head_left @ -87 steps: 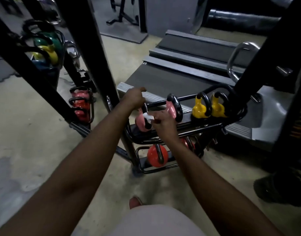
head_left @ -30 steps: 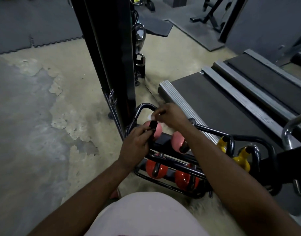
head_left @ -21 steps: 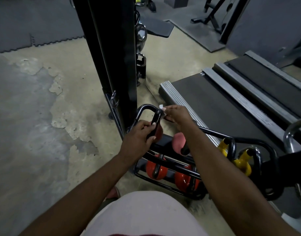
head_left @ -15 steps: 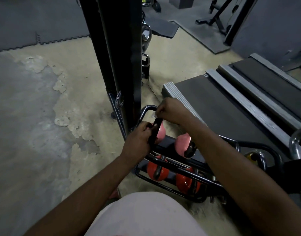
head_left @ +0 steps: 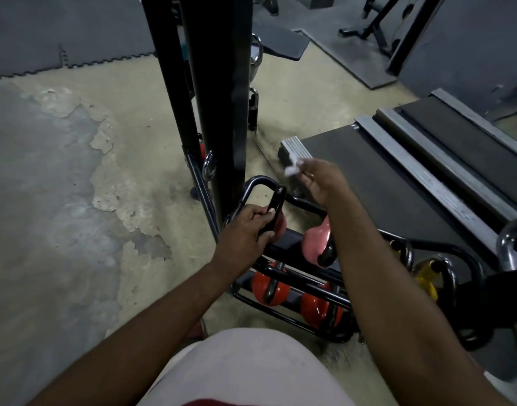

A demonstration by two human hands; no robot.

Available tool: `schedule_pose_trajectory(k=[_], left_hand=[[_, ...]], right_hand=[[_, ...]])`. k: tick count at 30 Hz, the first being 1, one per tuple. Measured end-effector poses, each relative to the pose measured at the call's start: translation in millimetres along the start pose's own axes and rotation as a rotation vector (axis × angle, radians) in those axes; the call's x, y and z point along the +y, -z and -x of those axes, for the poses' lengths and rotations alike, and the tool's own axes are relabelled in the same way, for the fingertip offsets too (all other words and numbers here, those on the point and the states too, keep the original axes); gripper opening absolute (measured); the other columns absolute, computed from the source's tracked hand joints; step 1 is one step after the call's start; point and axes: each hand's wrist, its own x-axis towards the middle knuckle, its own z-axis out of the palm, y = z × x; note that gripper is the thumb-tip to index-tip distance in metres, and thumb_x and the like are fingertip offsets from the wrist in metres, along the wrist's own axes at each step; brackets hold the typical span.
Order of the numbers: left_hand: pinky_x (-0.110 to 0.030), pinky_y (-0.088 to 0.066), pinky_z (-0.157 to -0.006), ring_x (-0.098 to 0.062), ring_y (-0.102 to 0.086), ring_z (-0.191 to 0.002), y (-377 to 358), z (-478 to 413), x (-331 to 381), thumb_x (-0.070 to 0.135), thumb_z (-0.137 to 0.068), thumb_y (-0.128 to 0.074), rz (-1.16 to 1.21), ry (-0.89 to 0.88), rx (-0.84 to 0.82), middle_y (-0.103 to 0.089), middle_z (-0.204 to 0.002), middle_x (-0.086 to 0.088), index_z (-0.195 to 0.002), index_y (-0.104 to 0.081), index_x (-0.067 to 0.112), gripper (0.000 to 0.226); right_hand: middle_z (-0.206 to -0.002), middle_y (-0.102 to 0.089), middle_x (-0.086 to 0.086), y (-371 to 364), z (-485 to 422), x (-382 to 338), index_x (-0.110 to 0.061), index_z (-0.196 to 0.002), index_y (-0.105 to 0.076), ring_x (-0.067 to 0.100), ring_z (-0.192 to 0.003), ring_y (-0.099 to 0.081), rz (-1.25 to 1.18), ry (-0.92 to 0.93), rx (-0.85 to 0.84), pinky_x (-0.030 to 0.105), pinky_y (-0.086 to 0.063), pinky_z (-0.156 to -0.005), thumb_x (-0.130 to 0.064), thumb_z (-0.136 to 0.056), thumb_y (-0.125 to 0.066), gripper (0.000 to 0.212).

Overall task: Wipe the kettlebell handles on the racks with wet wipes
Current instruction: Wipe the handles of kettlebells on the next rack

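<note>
Pink kettlebell on the black rack's upper tier, its black handle tilted toward one o'clock, gripped by the left hand. At one o'clock of it, apart, a crumpled white wipe pinched by the right hand.

wet wipe: blurred, shape not clear, pinched by the right hand
pink kettlebell: body mostly hidden behind the left hand
yellow kettlebell: partly behind black handles
</note>
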Motion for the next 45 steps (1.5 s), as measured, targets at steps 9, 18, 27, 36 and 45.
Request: schedule_pose_trajectory(k=[9,18,27,36,45], left_hand=[[-0.036,-0.057,-0.080,-0.015,-0.061,-0.105,0,-1,-2,0.017,-0.083,-0.072,-0.018,-0.044,-0.016,-0.056,-0.121,0.000,-0.131,-0.062,0.021,0.049],[-0.034,-0.058,-0.073,-0.020,-0.060,-0.105,0,2,-4,0.018,-0.085,-0.071,-0.085,-0.104,0.018,-0.057,-0.124,-0.004,-0.132,-0.061,0.018,0.048],[-0.037,-0.057,-0.066,-0.033,-0.060,-0.100,-11,35,-9,0.003,-0.082,-0.057,-0.210,-0.310,-0.006,-0.050,-0.136,-0.012,-0.136,-0.055,0.008,0.054],[-0.034,-0.054,-0.065,-0.029,-0.056,-0.099,-7,18,-8,0.002,-0.080,-0.070,-0.203,-0.223,0.028,-0.051,-0.121,-0.012,-0.146,-0.044,0.015,0.072],[-0.021,-0.051,-0.075,-0.020,-0.059,-0.096,-6,11,-11,0.013,-0.083,-0.073,-0.135,-0.216,0.007,-0.054,-0.117,-0.007,-0.133,-0.058,0.015,0.053]], right_hand=[[-0.095,-0.067,-0.002,-1,3,-1,-0.016,-0.108,-0.075,0.008,-0.074,-0.058,1.180,0.193,-0.147,0.024,-0.052,-0.074,-0.007,-0.093,-0.055,0.027],[-0.088,-0.070,0.018,-6,11,3,-0.007,-0.090,-0.072,0.018,-0.066,-0.062,0.777,-0.039,-0.040,0.030,-0.058,-0.065,-0.006,-0.088,-0.067,0.005],[-0.104,-0.072,0.005,-47,18,-19,-0.016,-0.107,-0.076,0.020,-0.094,-0.064,1.855,0.360,-0.344,0.033,-0.052,-0.081,-0.028,-0.086,-0.070,0.024],[-0.093,-0.074,-0.002,-8,29,15,-0.021,-0.093,-0.076,0.016,-0.085,-0.070,1.247,0.348,-0.099,0.036,-0.057,-0.081,-0.029,-0.084,-0.076,0.012],[-0.076,-0.064,0.009,-2,35,62,-0.009,-0.079,-0.063,0.016,-0.058,-0.059,0.209,-0.044,0.196,0.022,-0.043,-0.043,-0.006,-0.095,-0.056,0.017]])
